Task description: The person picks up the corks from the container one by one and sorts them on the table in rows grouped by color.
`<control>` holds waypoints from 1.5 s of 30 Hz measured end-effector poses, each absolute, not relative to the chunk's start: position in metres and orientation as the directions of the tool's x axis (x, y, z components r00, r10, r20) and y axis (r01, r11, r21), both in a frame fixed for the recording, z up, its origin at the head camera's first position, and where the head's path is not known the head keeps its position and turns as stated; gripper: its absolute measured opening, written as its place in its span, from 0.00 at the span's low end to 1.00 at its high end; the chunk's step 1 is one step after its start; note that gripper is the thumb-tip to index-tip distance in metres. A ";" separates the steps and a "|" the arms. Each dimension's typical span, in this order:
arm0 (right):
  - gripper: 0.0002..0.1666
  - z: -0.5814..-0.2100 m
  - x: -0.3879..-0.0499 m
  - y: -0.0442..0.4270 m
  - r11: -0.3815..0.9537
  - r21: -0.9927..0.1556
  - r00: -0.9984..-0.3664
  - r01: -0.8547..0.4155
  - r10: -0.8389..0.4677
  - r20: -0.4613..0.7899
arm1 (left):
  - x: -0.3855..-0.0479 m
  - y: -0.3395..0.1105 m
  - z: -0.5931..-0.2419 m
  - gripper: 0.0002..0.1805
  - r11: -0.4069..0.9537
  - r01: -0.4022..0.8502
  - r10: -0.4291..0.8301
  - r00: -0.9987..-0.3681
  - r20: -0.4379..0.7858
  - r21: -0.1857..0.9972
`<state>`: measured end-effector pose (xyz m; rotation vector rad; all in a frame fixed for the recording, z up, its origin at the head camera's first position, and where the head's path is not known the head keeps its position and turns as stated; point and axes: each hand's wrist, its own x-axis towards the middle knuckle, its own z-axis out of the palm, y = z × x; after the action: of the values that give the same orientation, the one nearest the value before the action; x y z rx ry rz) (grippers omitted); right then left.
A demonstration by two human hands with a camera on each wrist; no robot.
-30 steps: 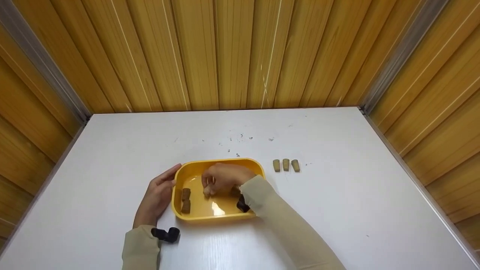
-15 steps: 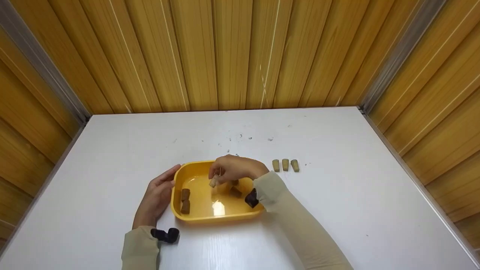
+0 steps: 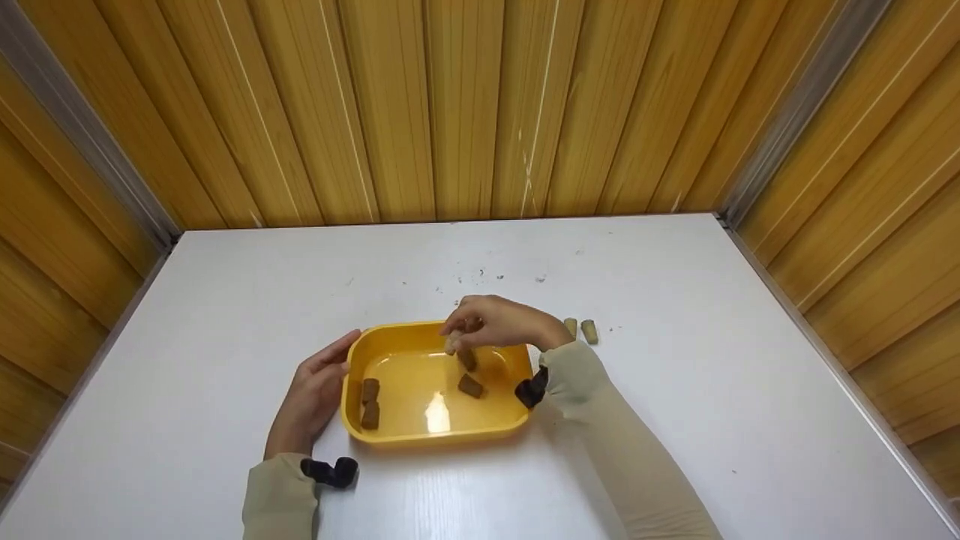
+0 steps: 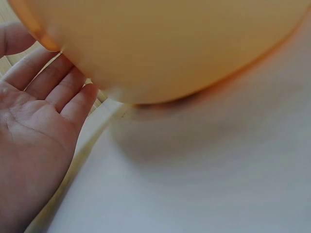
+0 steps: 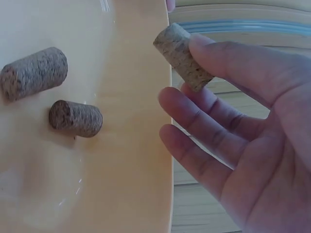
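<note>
A yellow tray (image 3: 409, 437) stands on the white table. Along its left wall, on the outside, rests my left hand (image 3: 315, 394); the left wrist view shows these fingers (image 4: 65, 87) mostly straight against the tray. My right hand (image 3: 502, 321) is over the tray's far rim and pinches a light cork (image 5: 183, 56) between thumb and fingers. Below it inside the tray lie a brown cork (image 3: 470, 386) and another brown cork (image 3: 468, 360), partly under the hand. Two more brown corks (image 3: 370, 415) lie end to end by the left wall.
Two pale corks (image 3: 589, 331) show on the table right of the tray, one partly covered by my right wrist. Dark specks (image 3: 481, 273) mark the table behind the tray. Yellow wood-look panels (image 3: 465, 112) enclose the back and sides.
My right hand has lifted the light cork from the tray floor and carried it right and back towards the far rim. The left hand and tray have stayed put.
</note>
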<state>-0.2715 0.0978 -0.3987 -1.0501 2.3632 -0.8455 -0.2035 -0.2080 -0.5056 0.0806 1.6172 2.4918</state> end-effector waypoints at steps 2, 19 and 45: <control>0.18 -0.399 -0.272 0.101 0.522 -0.681 -0.633 -0.514 -0.766 -0.109 | -0.203 -0.209 -0.505 0.29 -0.395 -0.112 0.171 -0.984 -0.047 0.912; 0.17 -0.411 -0.272 0.143 0.378 -0.848 -0.735 -0.371 -0.678 0.020 | -0.203 -0.207 -0.507 0.29 -0.413 -0.125 0.161 -0.985 -0.063 0.902; 0.20 -0.441 -0.264 0.212 0.415 -0.877 -0.964 -0.242 -0.207 0.168 | -0.203 -0.207 -0.507 0.29 -0.399 -0.115 0.153 -0.986 -0.058 0.909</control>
<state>-0.2638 0.2116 -0.4414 -0.4235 2.6701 -1.6644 -0.2033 -0.2074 -0.5073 0.0520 1.6209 2.5010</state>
